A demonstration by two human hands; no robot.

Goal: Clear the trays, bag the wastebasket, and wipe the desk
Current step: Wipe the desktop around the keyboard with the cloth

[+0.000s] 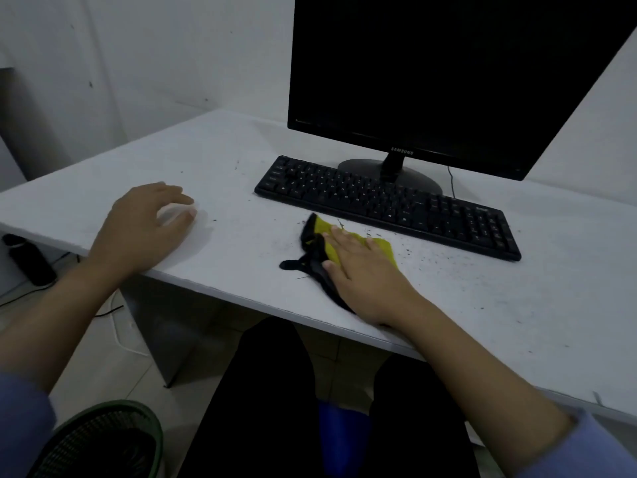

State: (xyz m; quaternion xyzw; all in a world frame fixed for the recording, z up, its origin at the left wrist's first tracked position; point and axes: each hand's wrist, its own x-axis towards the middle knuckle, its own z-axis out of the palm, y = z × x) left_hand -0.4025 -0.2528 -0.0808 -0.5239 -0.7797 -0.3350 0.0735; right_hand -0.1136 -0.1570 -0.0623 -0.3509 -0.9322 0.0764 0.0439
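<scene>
My right hand (362, 270) lies flat on a yellow and black cloth (329, 232), pressing it onto the white desk (224, 160) just in front of the keyboard. The thumb rests on the cloth's black part. My left hand (138, 225) is near the desk's left front edge, its fingers curled around a small white object (174, 212) that is too blurred to identify. Dark specks of dirt (431, 257) are scattered over the desk to the right of the cloth. A green mesh wastebasket (113, 408) stands on the floor at the lower left.
A black keyboard (379, 201) and a black monitor (448, 70) stand at the back right of the desk. Under the desk's left end are a dark object (29, 260) and loose cables (117, 326). My legs are below the front edge.
</scene>
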